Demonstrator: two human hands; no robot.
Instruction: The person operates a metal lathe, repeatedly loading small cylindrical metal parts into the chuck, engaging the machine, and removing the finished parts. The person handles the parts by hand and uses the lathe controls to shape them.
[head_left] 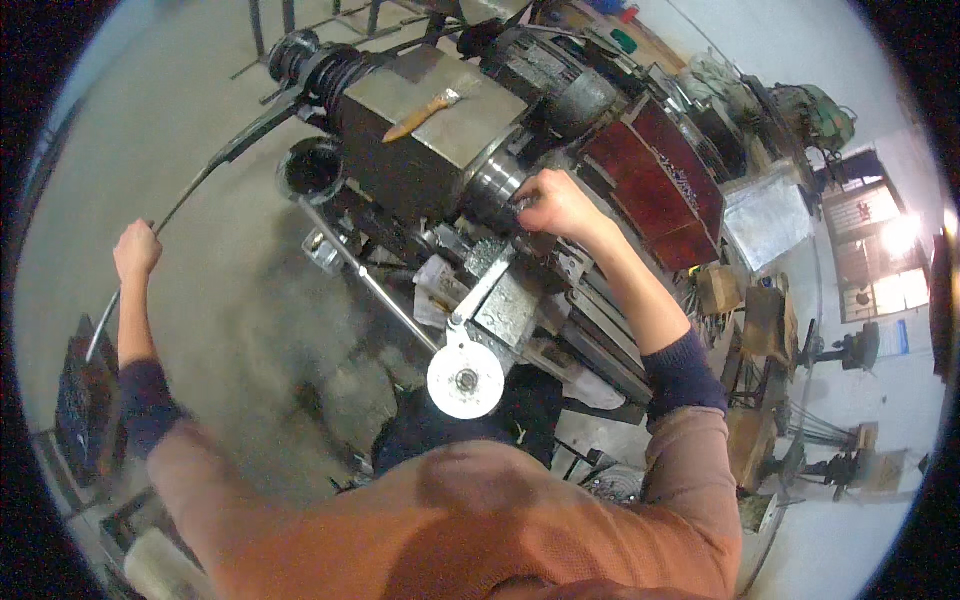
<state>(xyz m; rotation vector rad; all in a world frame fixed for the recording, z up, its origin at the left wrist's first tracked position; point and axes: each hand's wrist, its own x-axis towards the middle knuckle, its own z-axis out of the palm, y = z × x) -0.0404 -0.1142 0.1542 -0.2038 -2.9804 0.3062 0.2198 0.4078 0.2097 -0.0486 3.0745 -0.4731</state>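
Far out to the left, my left hand is wrapped round a long metal lever that runs up to the left end of a lathe. My right hand is closed at the front of the lathe's round steel chuck. Whatever its fingers grip there is hidden or too small to name. Behind the chuck stands the boxy headstock. On its top lies a brush with a wooden handle. Nearer to my body, a round white disc sits over the carriage.
A slanting metal rod crosses the space left of the carriage. Metal chips cover the tool slide. To the right stand a dark red metal box and a silvery sheet. A dark motor sits behind the headstock.
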